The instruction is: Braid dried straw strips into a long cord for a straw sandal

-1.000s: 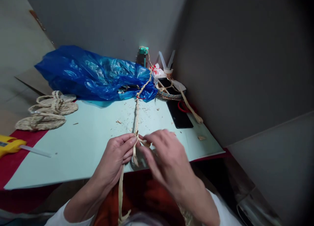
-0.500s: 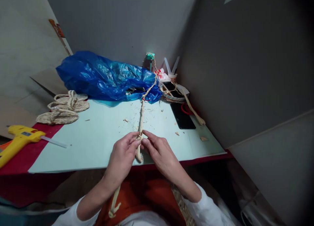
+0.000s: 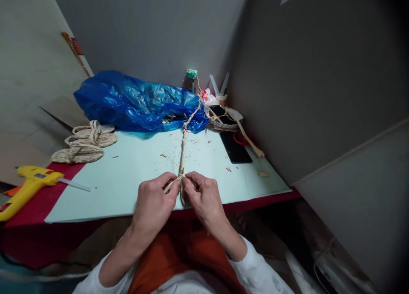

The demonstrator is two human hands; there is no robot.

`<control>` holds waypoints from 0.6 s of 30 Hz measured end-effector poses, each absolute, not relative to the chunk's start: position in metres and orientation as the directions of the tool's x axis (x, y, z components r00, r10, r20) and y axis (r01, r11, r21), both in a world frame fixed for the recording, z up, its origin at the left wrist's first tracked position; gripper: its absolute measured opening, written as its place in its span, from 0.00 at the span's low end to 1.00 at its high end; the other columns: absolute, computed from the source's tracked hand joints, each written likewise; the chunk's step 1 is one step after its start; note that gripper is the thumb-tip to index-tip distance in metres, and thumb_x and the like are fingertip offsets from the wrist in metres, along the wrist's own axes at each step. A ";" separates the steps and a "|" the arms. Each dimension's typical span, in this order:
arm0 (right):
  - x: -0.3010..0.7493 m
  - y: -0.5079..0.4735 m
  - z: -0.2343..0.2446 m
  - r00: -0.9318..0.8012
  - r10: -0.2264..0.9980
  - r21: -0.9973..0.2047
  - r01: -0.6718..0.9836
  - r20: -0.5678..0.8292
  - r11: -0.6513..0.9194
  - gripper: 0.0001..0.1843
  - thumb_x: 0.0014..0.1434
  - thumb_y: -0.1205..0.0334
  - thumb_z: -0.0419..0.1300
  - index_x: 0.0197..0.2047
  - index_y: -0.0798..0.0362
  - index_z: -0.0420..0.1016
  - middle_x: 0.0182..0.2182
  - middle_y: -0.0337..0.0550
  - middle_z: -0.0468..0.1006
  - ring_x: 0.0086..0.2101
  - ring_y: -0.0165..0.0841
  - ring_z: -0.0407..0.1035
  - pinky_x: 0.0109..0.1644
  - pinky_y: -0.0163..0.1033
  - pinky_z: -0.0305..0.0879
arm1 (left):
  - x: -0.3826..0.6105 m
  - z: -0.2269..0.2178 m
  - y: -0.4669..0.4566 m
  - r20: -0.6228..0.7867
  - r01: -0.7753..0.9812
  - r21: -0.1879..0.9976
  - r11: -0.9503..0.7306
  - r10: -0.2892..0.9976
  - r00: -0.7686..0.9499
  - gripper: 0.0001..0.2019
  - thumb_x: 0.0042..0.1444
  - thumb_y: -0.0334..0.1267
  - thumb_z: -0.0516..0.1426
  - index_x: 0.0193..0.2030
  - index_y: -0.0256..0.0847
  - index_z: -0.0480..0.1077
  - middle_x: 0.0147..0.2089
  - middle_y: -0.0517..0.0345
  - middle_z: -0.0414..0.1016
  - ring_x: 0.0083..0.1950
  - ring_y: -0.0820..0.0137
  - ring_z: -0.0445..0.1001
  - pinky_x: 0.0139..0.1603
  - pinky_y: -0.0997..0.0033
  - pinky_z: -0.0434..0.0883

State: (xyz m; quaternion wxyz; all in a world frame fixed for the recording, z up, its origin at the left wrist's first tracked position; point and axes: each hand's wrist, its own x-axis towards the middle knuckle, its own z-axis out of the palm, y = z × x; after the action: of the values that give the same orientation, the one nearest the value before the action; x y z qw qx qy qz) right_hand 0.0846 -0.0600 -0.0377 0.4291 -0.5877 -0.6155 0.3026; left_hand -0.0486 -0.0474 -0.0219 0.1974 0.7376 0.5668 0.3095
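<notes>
A thin braided straw cord (image 3: 183,151) runs from a green clamp (image 3: 191,76) at the back wall across the pale green board (image 3: 128,170) to my hands. My left hand (image 3: 153,202) and my right hand (image 3: 203,198) are side by side at the board's near edge. Each pinches loose flat straw strands at the cord's near end, fingers closed. The strands below my fingers are hidden behind my hands.
A crumpled blue plastic bag (image 3: 134,102) lies at the back. Several woven straw soles (image 3: 84,145) sit at the left, a yellow glue gun (image 3: 27,185) on the red cloth. A black phone (image 3: 234,147), a round tray (image 3: 223,119) and straw scraps lie right. Walls close in.
My right hand drew in next to the left, and both shifted slightly nearer me. The long strand that hung below my left hand is no longer visible. The view shifted left.
</notes>
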 end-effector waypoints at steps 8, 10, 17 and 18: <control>0.092 -0.052 -0.035 0.014 0.989 -0.959 0.250 0.145 0.137 0.16 0.59 0.59 0.53 0.24 0.57 0.72 0.19 0.36 0.65 0.23 0.26 0.54 0.28 0.32 0.53 | -0.028 -0.031 -0.063 0.597 0.863 0.262 -0.433 0.775 0.208 0.11 0.60 0.31 0.51 0.31 0.39 0.73 0.26 0.55 0.74 0.27 0.68 0.71 0.31 0.70 0.60; 0.094 -0.052 -0.033 0.007 0.992 -0.970 0.208 0.129 0.125 0.16 0.59 0.59 0.54 0.24 0.57 0.72 0.20 0.36 0.64 0.23 0.27 0.54 0.28 0.32 0.53 | -0.025 -0.031 -0.065 0.635 0.889 0.181 -0.420 0.741 0.221 0.11 0.61 0.30 0.51 0.31 0.39 0.73 0.26 0.55 0.73 0.27 0.68 0.70 0.30 0.69 0.59; 0.097 -0.055 -0.028 -0.135 0.987 -0.996 -0.003 0.083 0.084 0.16 0.60 0.58 0.52 0.26 0.56 0.71 0.21 0.37 0.66 0.25 0.27 0.59 0.30 0.32 0.56 | -0.015 -0.048 -0.079 0.674 0.911 0.067 -0.407 0.691 0.259 0.14 0.60 0.24 0.49 0.48 0.31 0.72 0.33 0.49 0.75 0.33 0.66 0.74 0.33 0.70 0.66; 0.096 -0.055 -0.028 -0.140 0.986 -0.996 -0.016 0.086 0.085 0.16 0.61 0.57 0.52 0.26 0.56 0.70 0.22 0.37 0.67 0.25 0.27 0.59 0.31 0.32 0.57 | -0.014 -0.051 -0.084 0.666 0.908 0.059 -0.415 0.694 0.274 0.16 0.59 0.23 0.48 0.50 0.30 0.71 0.36 0.46 0.76 0.37 0.64 0.75 0.36 0.69 0.68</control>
State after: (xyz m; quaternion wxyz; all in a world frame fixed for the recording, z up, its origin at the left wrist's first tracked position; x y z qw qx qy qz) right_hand 0.0964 -0.0549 -0.0284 0.4869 -0.4390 -0.5525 0.5147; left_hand -0.0139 -0.0836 -0.0508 -0.1698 0.7799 0.5135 0.3151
